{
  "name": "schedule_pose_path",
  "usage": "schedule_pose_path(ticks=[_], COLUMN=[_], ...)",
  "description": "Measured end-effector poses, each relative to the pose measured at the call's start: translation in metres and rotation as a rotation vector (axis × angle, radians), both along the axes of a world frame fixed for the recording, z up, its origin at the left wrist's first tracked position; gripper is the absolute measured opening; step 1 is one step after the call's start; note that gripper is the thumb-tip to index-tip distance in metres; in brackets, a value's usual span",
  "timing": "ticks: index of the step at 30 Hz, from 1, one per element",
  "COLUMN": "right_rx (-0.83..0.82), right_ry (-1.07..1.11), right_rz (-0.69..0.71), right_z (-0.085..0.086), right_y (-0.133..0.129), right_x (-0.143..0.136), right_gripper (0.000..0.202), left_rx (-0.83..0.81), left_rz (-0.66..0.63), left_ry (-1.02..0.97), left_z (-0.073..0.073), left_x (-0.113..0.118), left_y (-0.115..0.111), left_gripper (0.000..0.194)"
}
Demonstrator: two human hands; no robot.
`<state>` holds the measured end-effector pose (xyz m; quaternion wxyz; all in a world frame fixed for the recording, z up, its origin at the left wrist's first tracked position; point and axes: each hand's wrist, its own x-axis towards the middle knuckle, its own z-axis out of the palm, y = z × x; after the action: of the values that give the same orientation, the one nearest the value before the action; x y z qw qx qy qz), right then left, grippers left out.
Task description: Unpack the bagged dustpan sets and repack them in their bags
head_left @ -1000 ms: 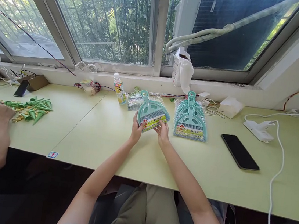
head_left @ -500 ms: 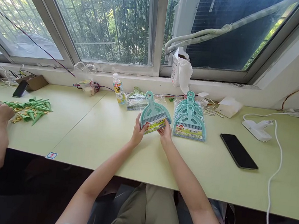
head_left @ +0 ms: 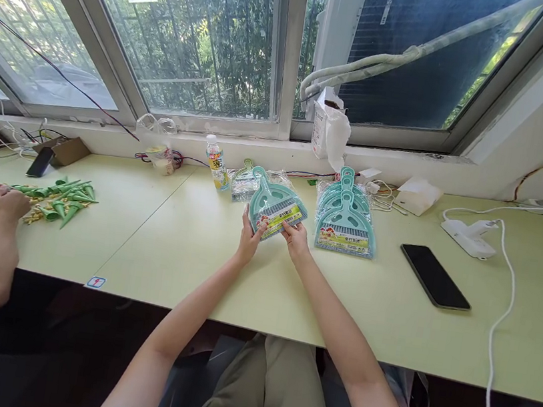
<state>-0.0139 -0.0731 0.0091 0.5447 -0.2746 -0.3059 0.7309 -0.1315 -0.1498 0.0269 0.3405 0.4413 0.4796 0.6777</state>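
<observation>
A wrapped green dustpan and brush set is tilted to the left above the table, its yellow label facing up. My left hand grips its lower left corner, and my right hand pinches its lower right edge. Just right of it lies a pile of similar wrapped green sets, overlapping one another with handles toward the window. Behind the held set, partly covered by it, is another wrapped set with a paler green handle.
A bottle stands behind my left hand. To the right are a black phone, a power strip and a white cable. At the far left, another person's hands work beside green cone-shaped pieces on the table.
The held set has tilted further left and shifted slightly left. My right hand has moved a little left along its lower edge.
</observation>
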Motion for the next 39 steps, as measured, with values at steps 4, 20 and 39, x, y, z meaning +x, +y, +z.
schedule_pose_path(ticks=[4, 20, 39], right_rx=[-0.013, 0.023, -0.027], right_ry=[0.009, -0.054, -0.061], right_rz=[-0.099, -0.117, -0.120], right_z=[-0.004, 0.000, -0.004], right_y=[0.004, -0.004, -0.002], right_x=[0.003, -0.002, -0.002], right_gripper=[0.028, 0.035, 0.030], left_rx=[-0.048, -0.192, -0.282], left_rz=[-0.187, -0.184, -0.312], left_ry=[-0.050, -0.273, -0.207], left_z=[-0.006, -0.009, -0.005], left_x=[0.007, -0.006, -0.010], left_y=[-0.001, 0.008, 0.004], left_gripper=[0.091, 0.060, 0.057])
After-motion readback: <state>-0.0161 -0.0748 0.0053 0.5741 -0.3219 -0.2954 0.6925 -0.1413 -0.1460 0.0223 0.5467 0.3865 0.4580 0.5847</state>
